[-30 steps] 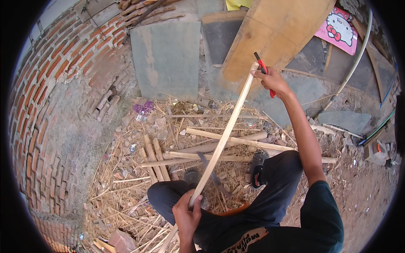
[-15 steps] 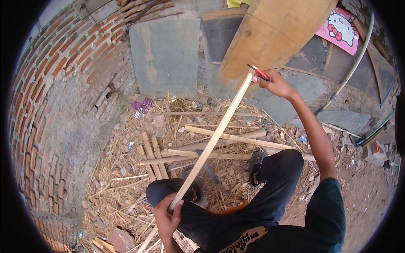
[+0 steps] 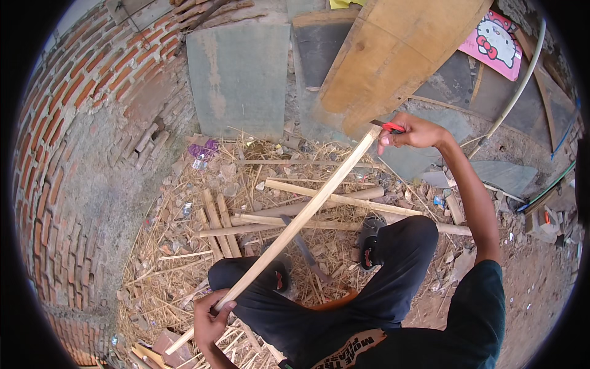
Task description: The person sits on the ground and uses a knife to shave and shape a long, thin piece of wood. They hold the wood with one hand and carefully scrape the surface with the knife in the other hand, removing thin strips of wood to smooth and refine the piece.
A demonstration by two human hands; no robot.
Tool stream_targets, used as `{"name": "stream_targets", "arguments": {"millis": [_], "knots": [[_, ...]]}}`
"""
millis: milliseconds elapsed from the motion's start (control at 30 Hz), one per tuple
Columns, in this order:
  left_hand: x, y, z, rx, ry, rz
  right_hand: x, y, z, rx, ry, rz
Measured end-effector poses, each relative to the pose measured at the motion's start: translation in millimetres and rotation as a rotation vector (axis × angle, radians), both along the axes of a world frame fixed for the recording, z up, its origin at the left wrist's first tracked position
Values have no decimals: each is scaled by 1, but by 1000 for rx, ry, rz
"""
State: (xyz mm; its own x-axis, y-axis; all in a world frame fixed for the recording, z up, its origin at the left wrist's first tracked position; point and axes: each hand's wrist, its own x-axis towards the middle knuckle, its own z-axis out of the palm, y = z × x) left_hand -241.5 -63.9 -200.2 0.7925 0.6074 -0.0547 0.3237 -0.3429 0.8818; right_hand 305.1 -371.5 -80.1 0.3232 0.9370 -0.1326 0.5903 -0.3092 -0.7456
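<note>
The person sits on the ground among straw (image 3: 184,258) and offcuts, holding a long pale wooden strip (image 3: 295,224) slantwise across the lap. The left hand (image 3: 212,317) is wrapped tight round the strip's near end, low and to the left. The right hand (image 3: 415,132) is closed round a red-handled knife (image 3: 387,126) up at the far tip of the strip, its blade laid against the wood.

Compared with a second ago, the left hand has slid down and nearer, so more of the strip now stands clear between the two hands, and the knife hand has moved from just below the tip to the very tip. That reads to me as a shaving stroke run out to the end of the strip, so this pass looks about finished.

Beyond the knees lie several more split sticks (image 3: 332,200) crossing each other on the ground, with a dark blade (image 3: 304,249) resting near them. A curved brick wall (image 3: 74,154) closes the left side, and a wide plank (image 3: 393,55) leans at the far side.
</note>
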Motion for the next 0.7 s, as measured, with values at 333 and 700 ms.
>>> {"name": "stream_targets", "arguments": {"millis": [333,700], "knots": [[-42,29,5,22,26,8,21,-19,0,-329,341,143],[-43,26,15,148,29,244,28,-4,-46,164,52,-273]]}}
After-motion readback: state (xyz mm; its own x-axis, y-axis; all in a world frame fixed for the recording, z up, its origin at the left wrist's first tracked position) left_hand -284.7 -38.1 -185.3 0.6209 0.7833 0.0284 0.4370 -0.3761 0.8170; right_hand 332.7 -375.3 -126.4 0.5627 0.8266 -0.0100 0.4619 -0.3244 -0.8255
